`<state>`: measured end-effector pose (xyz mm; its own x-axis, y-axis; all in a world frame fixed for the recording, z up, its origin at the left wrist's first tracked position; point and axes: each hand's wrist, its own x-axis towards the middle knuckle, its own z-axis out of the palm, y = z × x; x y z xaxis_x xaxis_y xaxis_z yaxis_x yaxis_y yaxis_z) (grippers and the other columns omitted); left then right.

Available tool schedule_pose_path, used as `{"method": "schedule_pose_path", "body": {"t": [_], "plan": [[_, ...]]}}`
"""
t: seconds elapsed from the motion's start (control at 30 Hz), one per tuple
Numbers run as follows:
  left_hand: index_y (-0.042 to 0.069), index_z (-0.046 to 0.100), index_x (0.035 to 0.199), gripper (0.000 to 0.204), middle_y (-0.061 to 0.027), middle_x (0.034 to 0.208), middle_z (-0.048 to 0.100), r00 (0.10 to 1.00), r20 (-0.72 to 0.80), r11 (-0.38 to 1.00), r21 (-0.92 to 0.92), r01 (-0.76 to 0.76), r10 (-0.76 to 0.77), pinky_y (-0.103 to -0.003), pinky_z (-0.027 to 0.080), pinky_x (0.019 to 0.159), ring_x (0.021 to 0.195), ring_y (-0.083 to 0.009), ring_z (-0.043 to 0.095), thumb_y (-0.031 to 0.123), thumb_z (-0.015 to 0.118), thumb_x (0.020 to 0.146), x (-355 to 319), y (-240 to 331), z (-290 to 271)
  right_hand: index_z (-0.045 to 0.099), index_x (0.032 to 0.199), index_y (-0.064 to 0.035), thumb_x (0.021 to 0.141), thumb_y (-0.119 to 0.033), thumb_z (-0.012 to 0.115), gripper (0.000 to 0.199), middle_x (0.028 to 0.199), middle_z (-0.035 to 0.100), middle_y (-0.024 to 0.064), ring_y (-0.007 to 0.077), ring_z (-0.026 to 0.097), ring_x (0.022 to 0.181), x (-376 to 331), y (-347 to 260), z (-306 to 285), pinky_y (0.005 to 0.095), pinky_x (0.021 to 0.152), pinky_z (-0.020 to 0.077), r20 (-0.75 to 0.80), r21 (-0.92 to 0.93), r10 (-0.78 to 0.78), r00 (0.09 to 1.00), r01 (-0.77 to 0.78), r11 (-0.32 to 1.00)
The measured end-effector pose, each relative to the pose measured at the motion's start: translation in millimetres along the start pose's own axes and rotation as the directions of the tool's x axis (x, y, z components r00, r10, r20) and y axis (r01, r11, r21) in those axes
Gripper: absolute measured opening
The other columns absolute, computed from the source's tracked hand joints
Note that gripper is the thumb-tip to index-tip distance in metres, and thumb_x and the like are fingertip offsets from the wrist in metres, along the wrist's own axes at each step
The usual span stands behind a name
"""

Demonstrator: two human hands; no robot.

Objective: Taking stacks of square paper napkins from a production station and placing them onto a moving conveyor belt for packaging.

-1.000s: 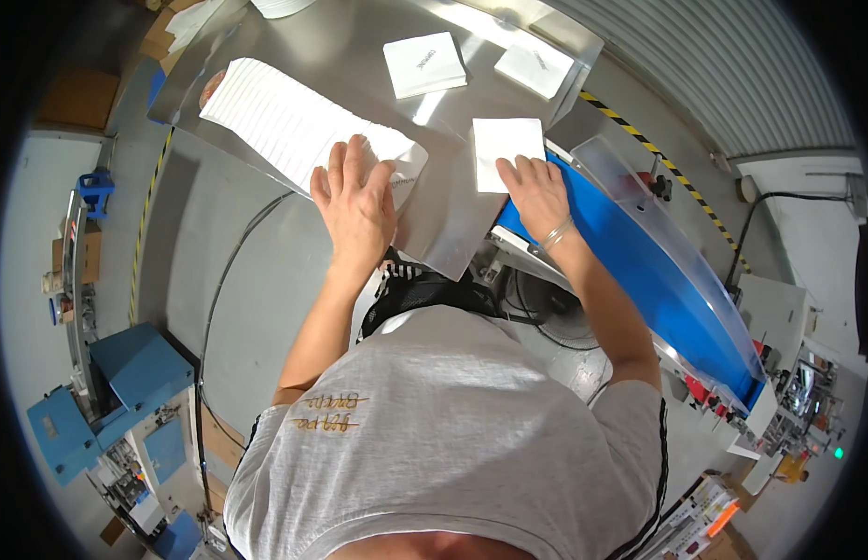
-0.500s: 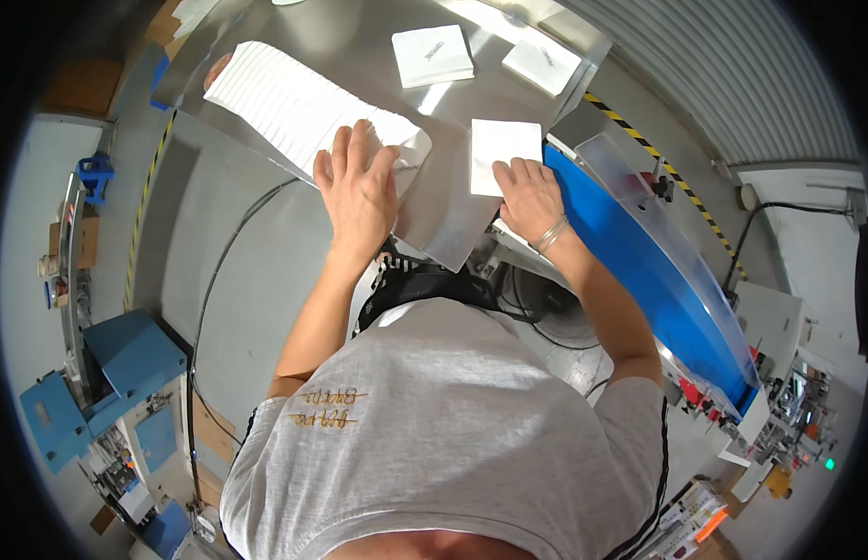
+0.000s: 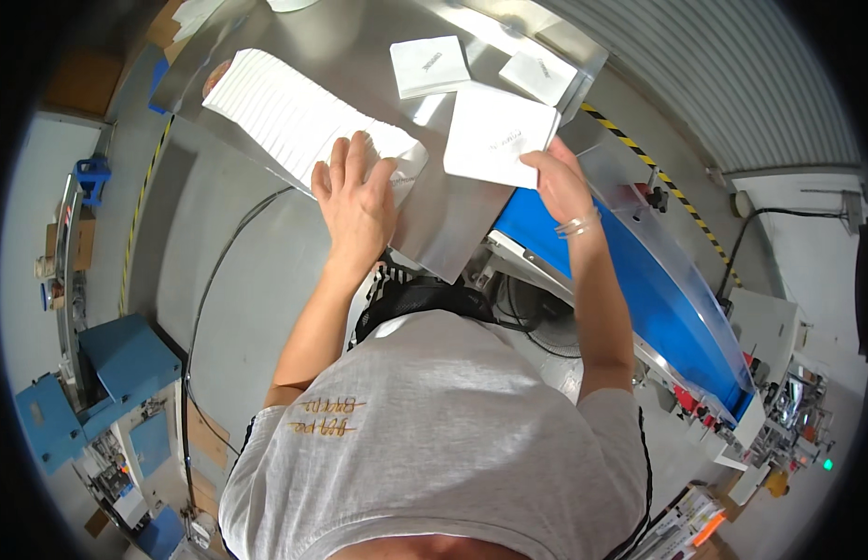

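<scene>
White sq. pkt [image 3: 499,131] w/ dark print is at the table-side end of the blue belt [image 3: 639,285], over the metal table [image 3: 443,224]; can't tell if it touches the tabletop. R hand [image 3: 562,182], at that same end of the belt, pinches the pkt's R side, thumb on top, fingers behind. L hand [image 3: 357,205] is left of the belt, fingers loosely spread over the near end of a long row of white pkts [image 3: 294,112], no pinch; how hard it presses, can't tell. Past the belt's table end: two more pkts, L one [image 3: 429,67] & R one [image 3: 538,77], flat on the table. Clear guard [image 3: 672,252] runs along the belt's R side; striped floor tape [image 3: 653,177] beyond that. Blk cable [image 3: 210,275] on the floor, well left of the belt; blue cabinet [image 3: 131,359] farther left.
</scene>
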<state>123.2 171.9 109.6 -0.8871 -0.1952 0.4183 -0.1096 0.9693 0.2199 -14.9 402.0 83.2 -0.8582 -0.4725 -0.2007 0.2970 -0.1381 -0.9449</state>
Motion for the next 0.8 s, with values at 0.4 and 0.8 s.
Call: {"method": "schedule_pose_path", "body": {"t": [0.4, 0.8], "plan": [[0.015, 0.066, 0.095, 0.028, -0.0141, 0.134, 0.044, 1.000, 0.009, 0.997, -0.075, -0.023, 0.024, -0.059, 0.025, 0.099, 0.127, -0.0368, 0.036, 0.002, 0.063, 0.070, 0.1, -3.7, 3.8, 0.043, 0.126, 0.0027, 0.081, -0.008, 0.055, 0.048, 0.120, 0.054, 0.0221, 0.0394, 0.056, 0.104, 54.4, 9.4, -7.9, 0.0410, 0.089, 0.0461, -0.313, -0.809, 0.036, 0.949, -0.286, 0.514], [0.013, 0.057, 0.122, 0.045, -0.0130, 0.135, 0.045, 0.998, -0.007, 0.990, -0.128, -0.061, 0.060, -0.054, 0.022, 0.103, 0.125, -0.0336, 0.040, 0.004, 0.064, 0.078, -9.3, -8.6, 0.7, 0.058, 0.119, -0.0050, 0.080, -0.010, 0.069, 0.041, 0.107, 0.065, 0.0105, 0.0149, 0.062, 0.094, 6.0, 19.7, 82.5, 0.0287, 0.080, 0.0523, 0.162, -0.591, -0.165, 0.973, 0.230, 0.773]]}}
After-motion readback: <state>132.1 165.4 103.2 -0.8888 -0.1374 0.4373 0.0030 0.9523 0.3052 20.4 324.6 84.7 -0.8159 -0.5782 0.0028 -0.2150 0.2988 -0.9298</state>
